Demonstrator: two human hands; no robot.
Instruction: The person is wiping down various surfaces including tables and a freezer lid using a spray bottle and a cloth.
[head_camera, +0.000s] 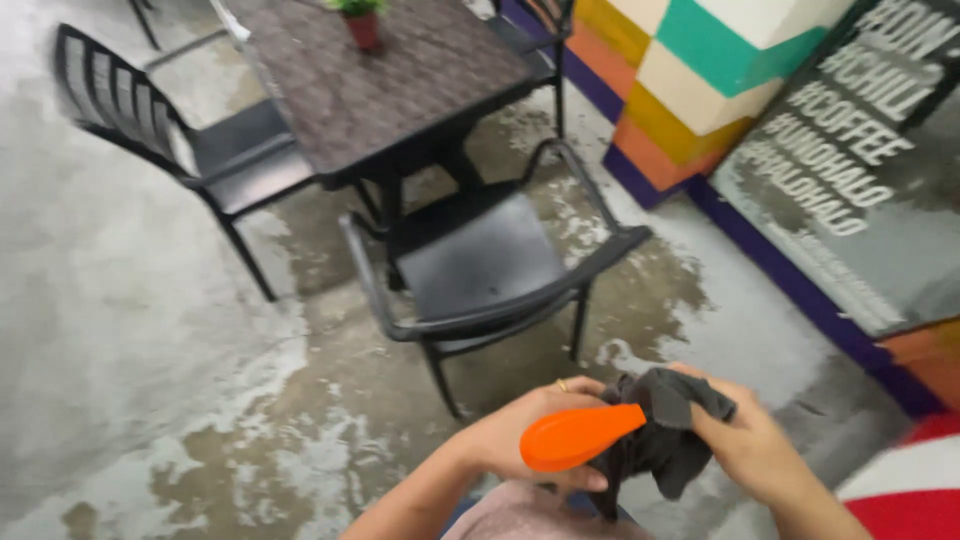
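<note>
My left hand (520, 432) grips something with an orange, rounded plastic top (578, 436) that looks like a spray bottle head; the part below it is hidden. My right hand (750, 440) holds a crumpled dark grey cloth (660, 430) against the orange piece. Both hands are low in the frame, close together, above the wet concrete floor (150, 330).
A black metal chair (480, 265) stands just ahead, tucked at a dark table (400, 90) with a small potted plant (362, 22). Another black chair (200, 150) is at the left. A colourful blocked wall (690, 80) and a dark lettered glass panel (850, 170) stand at the right.
</note>
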